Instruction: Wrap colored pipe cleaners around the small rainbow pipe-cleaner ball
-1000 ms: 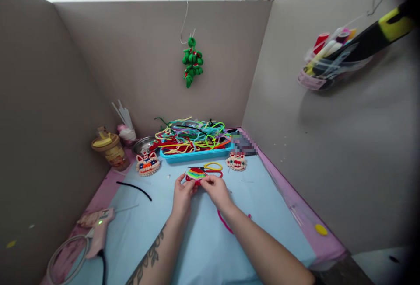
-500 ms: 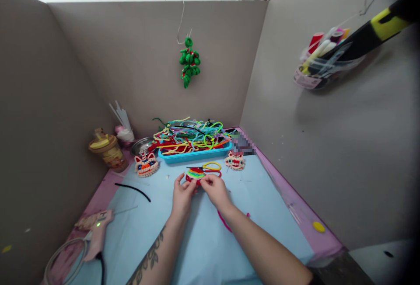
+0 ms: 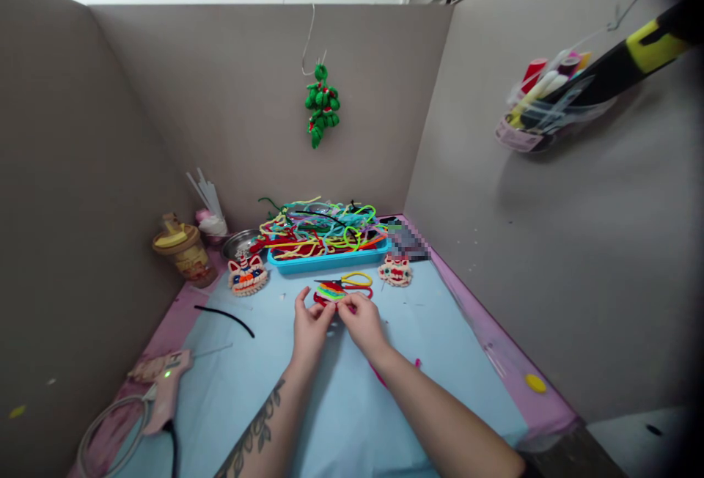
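Both hands meet over the middle of the blue table cover. Between them is a small striped pipe-cleaner piece [image 3: 328, 292], with red, orange, yellow, green and white bands. My left hand [image 3: 312, 322] pinches its lower left edge between thumb and fingers. At the lower right edge my right hand [image 3: 360, 317] is closed in a pinch, its fingertips close to my left thumb. A magenta pipe cleaner [image 3: 377, 374] passes under my right forearm; whether it joins the piece is hidden. Just behind the piece lie scissors [image 3: 357, 280] with yellow and red handles, blades pointing left.
A blue tray [image 3: 324, 265] heaped with pipe cleaners stands at the back, flanked by two lion-face pieces [image 3: 247, 276] [image 3: 395, 271]. On the left are a black pipe cleaner [image 3: 228, 317], a pink glue gun [image 3: 167, 390] with its cable, and a cup [image 3: 187, 254]. Grey partitions enclose the table.
The view has shifted slightly, moving the scene a little right. The striped piece is tilted a bit differently in my fingers, and both hands keep their pinch on it.
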`<state>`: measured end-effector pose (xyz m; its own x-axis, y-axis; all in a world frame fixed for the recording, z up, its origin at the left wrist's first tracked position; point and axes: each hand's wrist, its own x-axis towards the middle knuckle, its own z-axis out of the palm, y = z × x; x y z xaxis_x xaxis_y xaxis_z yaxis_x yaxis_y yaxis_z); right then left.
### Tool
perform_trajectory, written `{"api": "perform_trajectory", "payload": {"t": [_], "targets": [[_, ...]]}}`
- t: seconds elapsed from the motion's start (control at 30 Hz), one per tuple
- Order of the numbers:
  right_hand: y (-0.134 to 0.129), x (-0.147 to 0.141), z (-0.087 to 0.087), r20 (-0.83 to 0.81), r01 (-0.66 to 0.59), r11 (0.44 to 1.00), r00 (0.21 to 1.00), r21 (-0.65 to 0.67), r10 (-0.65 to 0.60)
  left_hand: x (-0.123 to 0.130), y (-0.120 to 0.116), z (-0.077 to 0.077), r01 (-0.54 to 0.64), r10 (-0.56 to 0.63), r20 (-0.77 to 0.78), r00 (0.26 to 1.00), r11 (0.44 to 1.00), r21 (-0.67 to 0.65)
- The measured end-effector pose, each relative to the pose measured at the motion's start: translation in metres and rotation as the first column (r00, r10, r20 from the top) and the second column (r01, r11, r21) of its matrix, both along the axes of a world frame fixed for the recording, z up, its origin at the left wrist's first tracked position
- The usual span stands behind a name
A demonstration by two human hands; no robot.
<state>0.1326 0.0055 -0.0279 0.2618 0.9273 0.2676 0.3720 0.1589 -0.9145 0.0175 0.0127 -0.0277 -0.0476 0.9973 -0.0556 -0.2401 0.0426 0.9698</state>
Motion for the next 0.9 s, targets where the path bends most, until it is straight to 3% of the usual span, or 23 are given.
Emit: {"api": "perform_trajectory", "payload": {"t": [0.5,0.73,0.9], "targets": [[-0.005,-0.005,0.006,-0.058,-0.013,1.000,0.998,-0.027,0.011,0.002,-0.007,0.003,-0.089,0.102,-0.129,0.986,0.991,0.104],[0.003,-0.001,-0.005,-0.254,-0.063,0.993,0.967,-0.102,0.036,0.000,-0.003,0.003,-0.045,0.045,-0.023,0.999,0.998,0.036],[0.005,0.001,-0.009,-0.317,-0.083,0.992,0.947,-0.097,0.049,0.000,-0.003,0.004,-0.035,0.037,-0.051,0.998,0.999,0.031]]}}
